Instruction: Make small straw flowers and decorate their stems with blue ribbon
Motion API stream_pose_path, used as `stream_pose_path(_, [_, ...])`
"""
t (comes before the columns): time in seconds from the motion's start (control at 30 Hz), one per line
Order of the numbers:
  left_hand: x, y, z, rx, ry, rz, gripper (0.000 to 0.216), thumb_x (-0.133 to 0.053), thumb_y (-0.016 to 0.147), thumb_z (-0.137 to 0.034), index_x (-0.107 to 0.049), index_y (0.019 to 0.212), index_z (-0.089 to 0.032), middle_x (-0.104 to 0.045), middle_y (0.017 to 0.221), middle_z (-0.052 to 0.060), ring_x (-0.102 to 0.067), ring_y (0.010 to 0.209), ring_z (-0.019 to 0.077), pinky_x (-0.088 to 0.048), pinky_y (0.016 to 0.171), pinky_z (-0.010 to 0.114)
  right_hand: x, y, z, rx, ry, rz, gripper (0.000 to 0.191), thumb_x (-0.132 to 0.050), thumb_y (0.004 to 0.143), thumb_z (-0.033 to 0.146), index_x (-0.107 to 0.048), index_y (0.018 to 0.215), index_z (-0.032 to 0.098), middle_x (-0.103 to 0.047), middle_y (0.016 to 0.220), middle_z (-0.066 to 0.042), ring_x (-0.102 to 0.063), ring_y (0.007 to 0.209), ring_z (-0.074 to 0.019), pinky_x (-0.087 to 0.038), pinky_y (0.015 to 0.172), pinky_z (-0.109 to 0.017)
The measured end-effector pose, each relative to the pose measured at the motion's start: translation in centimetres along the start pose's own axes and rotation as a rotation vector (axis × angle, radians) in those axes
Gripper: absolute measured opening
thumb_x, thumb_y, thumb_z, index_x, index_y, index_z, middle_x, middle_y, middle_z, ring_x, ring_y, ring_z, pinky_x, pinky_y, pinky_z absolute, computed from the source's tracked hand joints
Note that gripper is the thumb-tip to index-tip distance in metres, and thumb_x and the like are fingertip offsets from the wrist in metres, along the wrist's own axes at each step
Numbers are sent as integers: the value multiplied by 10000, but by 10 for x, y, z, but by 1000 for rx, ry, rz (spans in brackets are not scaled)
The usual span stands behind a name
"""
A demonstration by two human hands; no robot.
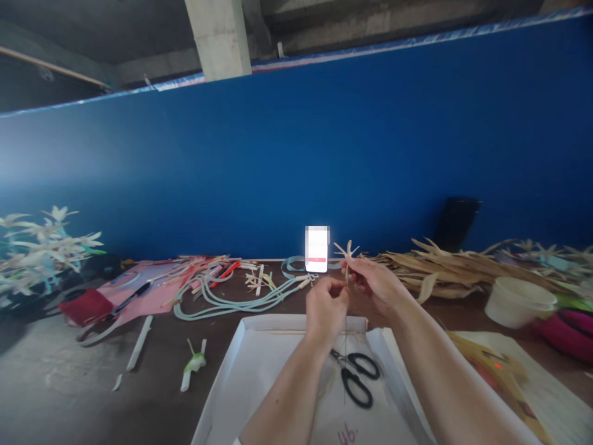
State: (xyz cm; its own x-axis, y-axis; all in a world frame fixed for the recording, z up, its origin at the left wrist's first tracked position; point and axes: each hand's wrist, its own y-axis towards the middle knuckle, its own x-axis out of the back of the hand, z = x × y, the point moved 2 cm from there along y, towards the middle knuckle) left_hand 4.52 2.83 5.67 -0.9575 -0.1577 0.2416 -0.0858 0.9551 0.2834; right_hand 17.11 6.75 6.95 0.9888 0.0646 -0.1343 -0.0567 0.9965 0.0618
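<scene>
A small handmade flower with narrow pale petals stands upright above my hands, its petals spread. My right hand pinches it just under the petals. Slightly lower, my left hand is closed on its thin stem, which hangs down like a wire over the tray. Exactly what lies between the fingertips is partly hidden. Black-handled scissors rest in the white tray below my wrists. Behind the hands a lit phone leans upright.
Light blue cords and a pink sheet with thin sticks lie left. Dried husks and a white tub are at right. A pale flower bunch stands far left. A blue wall closes off the back.
</scene>
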Motion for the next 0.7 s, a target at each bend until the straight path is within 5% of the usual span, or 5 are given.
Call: stream_pose_path(0.7, [0, 1, 3, 12, 53, -4, 210, -566, 733, -369, -656, 755, -180, -663, 710, 12, -570, 637, 129, -400, 606, 232, -1, 2, 1, 31, -46, 47, 343, -602, 724, 486, -694, 837, 175, -536, 663, -19, -398, 499, -80, -236, 400, -220])
